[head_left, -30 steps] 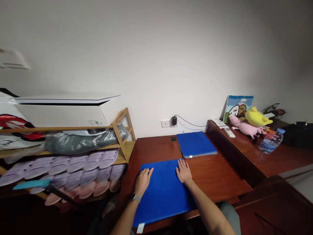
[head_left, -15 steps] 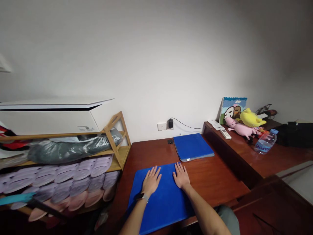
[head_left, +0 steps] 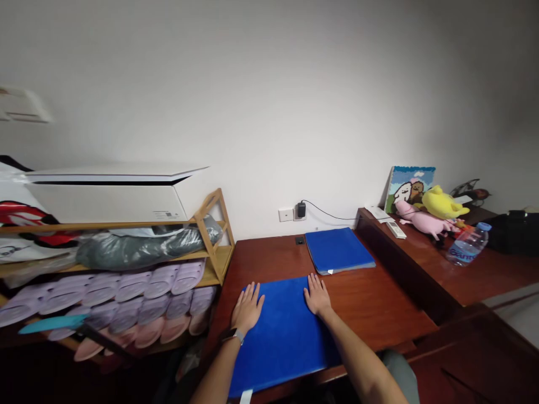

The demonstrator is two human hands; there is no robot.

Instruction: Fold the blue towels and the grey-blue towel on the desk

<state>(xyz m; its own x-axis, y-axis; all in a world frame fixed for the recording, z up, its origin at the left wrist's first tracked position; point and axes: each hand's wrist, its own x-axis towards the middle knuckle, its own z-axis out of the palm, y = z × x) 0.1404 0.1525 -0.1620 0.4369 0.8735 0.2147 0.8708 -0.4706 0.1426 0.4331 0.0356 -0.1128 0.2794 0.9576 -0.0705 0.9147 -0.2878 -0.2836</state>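
A flat blue cloth (head_left: 286, 336) lies spread on the reddish-brown wooden desk (head_left: 357, 303), with a white tag at its near left corner. My left hand (head_left: 248, 308) rests palm down on its far left part, fingers stretched out; a watch is on that wrist. On the far right corner of the cloth lies my right hand (head_left: 318, 294), also flat with its fingers extended. Neither hand holds anything. Beyond them, a folded blue cloth (head_left: 339, 249) with a grey underside and a small white tag lies near the wall.
A wooden shelf rack (head_left: 214, 244) at left bears a white box (head_left: 105, 202) and several purple slippers (head_left: 160, 280). A black charger (head_left: 301, 210) is plugged into the wall. On the right surface are plush toys (head_left: 442, 205), a remote control (head_left: 396, 229) and a tilted plastic bottle (head_left: 468, 247).
My left hand has slid outward to the left edge of the cloth, and my right hand stays near the far right corner. The view has turned slightly left, and the near tag now shows.
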